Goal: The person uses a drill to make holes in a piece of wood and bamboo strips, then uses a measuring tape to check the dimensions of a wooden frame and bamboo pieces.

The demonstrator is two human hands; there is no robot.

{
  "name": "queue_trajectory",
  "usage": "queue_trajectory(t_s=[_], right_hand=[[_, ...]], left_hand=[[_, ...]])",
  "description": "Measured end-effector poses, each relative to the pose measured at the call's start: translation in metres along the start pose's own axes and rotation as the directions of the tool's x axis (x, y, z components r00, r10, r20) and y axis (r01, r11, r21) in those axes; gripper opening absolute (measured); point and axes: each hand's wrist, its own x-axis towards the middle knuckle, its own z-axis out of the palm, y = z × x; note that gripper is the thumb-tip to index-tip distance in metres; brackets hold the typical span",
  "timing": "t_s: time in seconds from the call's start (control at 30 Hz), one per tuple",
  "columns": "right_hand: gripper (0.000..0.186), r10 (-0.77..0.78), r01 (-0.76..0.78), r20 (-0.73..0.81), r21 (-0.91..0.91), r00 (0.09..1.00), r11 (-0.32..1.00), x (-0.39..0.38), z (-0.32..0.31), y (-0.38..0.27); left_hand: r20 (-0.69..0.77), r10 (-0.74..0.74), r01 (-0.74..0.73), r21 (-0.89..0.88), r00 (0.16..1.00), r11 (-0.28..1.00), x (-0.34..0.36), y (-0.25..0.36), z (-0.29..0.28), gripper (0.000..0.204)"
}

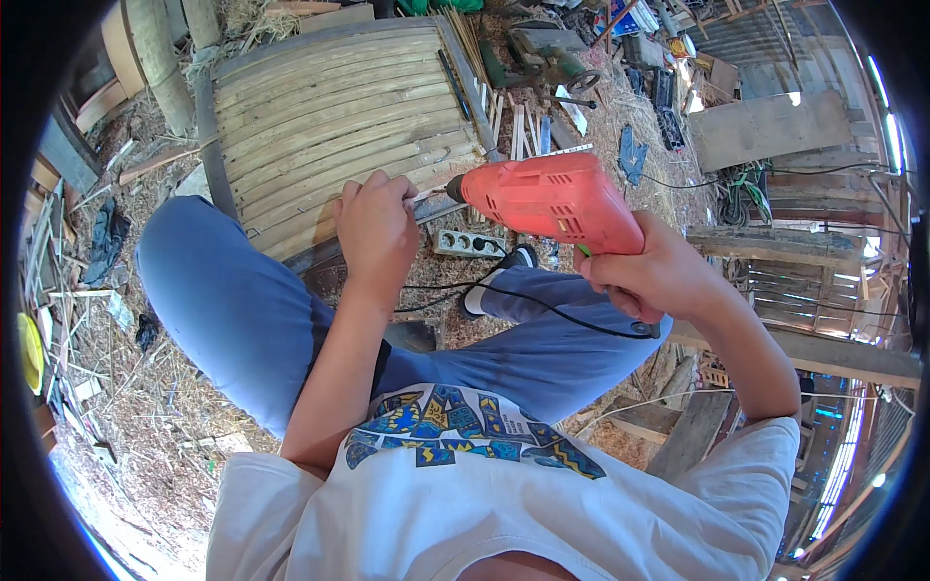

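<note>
A red corded power drill [552, 194] lies almost level in front of me, with my right hand [644, 271] wrapped round its handle. Its black chuck [455, 188] points left, close to my left hand [378, 228]. The left fingers are curled together at the near edge of a slatted wooden panel [329, 116]. A thin pale piece [424, 195] shows between those fingers and the chuck; what the left hand grips is mostly hidden. The panel's light slats sit within a darker frame.
A white power strip [469, 244] with a black plug lies below the drill, and a black cord [552, 308] crosses my legs. Wood scraps and straw litter the ground. A metal machine with a handwheel [581, 82] stands beyond. Planks [775, 247] line the right side.
</note>
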Motion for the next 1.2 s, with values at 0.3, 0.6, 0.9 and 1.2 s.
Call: queue_trajectory(t_s=[0.3,0.6,0.9,1.2], right_hand=[[0.025,-0.114,0.114,-0.001,0.119,0.993,0.986,-0.031,-0.009,0.014],[0.026,-0.121,0.128,-0.047,0.220,0.992,0.967,-0.031,-0.007,0.043],[0.027,-0.096,0.094,-0.005,0.263,0.995,0.960,-0.022,0.005,0.038],[0.023,-0.098,0.086,0.041,0.229,0.994,0.970,-0.017,0.014,0.028]], left_hand=[[-0.023,0.010,-0.009,0.022,1.000,1.000,-0.002,-0.001,0.004,0.012],[-0.033,0.041,-0.036,0.148,0.999,0.988,-0.002,0.002,-0.001,0.014],[0.026,0.010,-0.013,0.145,1.000,0.989,0.000,-0.002,-0.005,0.010],[0.019,0.019,-0.021,0.102,1.000,0.995,-0.001,-0.003,-0.005,0.009]])
